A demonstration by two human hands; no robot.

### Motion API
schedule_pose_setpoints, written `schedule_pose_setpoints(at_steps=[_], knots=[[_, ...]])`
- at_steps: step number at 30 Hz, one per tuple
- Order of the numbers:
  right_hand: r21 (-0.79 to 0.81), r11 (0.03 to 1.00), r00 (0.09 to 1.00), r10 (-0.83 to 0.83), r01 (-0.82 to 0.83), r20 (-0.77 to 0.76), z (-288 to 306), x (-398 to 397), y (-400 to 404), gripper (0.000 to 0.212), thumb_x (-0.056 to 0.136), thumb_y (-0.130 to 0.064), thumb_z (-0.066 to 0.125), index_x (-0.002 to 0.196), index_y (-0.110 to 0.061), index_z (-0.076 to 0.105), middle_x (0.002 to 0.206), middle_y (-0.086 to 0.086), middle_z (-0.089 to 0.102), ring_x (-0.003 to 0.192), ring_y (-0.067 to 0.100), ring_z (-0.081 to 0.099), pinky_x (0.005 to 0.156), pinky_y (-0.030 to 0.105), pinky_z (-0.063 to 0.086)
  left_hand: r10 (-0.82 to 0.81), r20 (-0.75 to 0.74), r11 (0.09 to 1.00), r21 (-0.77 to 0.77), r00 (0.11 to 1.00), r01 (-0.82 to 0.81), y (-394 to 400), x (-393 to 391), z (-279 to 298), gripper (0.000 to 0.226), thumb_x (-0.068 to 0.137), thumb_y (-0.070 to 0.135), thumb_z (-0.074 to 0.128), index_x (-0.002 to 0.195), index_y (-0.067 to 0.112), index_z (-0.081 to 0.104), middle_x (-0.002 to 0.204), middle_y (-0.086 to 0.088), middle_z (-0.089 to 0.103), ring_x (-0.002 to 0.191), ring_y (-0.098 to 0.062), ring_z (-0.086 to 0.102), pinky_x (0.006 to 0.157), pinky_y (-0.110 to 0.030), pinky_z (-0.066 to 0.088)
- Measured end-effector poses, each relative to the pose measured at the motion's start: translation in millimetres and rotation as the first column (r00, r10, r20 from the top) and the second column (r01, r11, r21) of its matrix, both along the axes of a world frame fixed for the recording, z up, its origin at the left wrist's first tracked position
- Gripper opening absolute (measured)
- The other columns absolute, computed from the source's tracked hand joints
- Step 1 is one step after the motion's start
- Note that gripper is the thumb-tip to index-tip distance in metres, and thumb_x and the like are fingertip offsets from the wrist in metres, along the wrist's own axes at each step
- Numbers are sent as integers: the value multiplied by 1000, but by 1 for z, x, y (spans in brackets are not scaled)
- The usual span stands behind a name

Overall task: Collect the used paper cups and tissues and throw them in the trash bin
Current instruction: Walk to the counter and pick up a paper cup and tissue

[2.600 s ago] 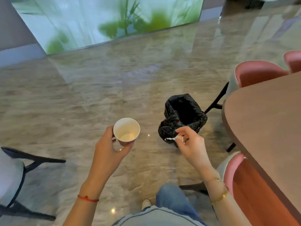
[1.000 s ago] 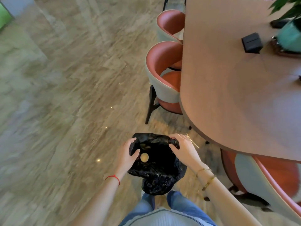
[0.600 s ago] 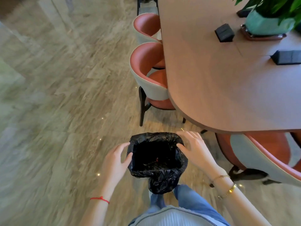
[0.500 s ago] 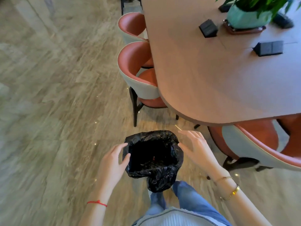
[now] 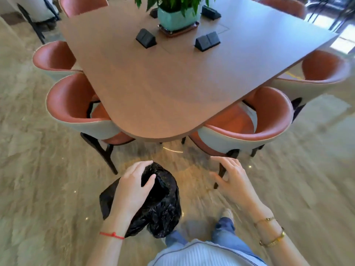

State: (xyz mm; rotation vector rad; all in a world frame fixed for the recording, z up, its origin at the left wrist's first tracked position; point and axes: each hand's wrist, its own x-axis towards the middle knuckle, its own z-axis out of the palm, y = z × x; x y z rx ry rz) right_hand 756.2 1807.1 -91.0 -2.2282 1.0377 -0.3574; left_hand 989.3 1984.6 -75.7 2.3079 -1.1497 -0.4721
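Observation:
The trash bin [image 5: 163, 204], lined with a crumpled black bag, is on the marble floor just ahead of my feet and looks tilted. My left hand [image 5: 132, 189] grips the bag's upper rim, fingers over the top and thumb on the inner side. My right hand [image 5: 232, 179] hovers to the right of the bin with fingers spread, holding nothing and apart from the bag. No paper cup or tissue shows; the inside of the bin is hidden by the folded bag and my hand.
A brown table [image 5: 163, 89] stands ahead, carrying a potted plant [image 5: 176, 18] and black socket boxes [image 5: 146, 37]. Pink-and-grey chairs sit tucked in at the left [image 5: 76, 106] and at the right [image 5: 249, 121]. My shoes and jeans are at the bottom.
My left hand has closed on the bag's rim and the bin's mouth has folded over. My right hand has drawn away to the right. The view has swung toward the table.

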Motion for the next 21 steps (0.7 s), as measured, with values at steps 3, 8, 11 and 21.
schedule_pose_setpoints(at_steps=[3, 8, 11, 21], knots=[[-1, 993, 993, -118, 118, 27, -3, -48, -22, 44, 87, -31, 67, 129, -27, 56, 124, -11, 57, 121, 5, 42, 101, 23, 37, -85, 20, 996, -2, 996, 85, -45, -28, 2, 39, 93, 37, 56, 131, 32, 52, 133, 15, 51, 125, -5, 44, 103, -25, 38], [-14, 966, 965, -257, 258, 45, 1, -142, -78, 43, 85, -26, 71, 126, -28, 57, 118, -16, 56, 120, 9, 46, 98, 20, 37, -202, 26, 977, -61, 979, 203, -140, -102, 12, 39, 91, 33, 60, 130, 29, 54, 131, 12, 55, 125, -9, 47, 104, -31, 42], [-39, 939, 939, -339, 341, 53, 8, -205, -121, 42, 83, -25, 72, 123, -26, 59, 117, -11, 60, 118, 12, 49, 97, 21, 36, -266, 13, 958, -110, 964, 266, -203, -159, 17, 40, 90, 32, 61, 130, 28, 55, 129, 12, 55, 123, -8, 49, 102, -29, 42], [-66, 800, 802, -594, 597, 62, 21, -364, -232, 41, 84, -24, 72, 123, -23, 60, 117, -11, 61, 117, 10, 49, 98, 19, 34, -528, 40, 836, -153, 848, 527, -390, -305, 34, 39, 88, 28, 65, 126, 26, 57, 117, 19, 55, 111, -2, 52, 95, -17, 37]])
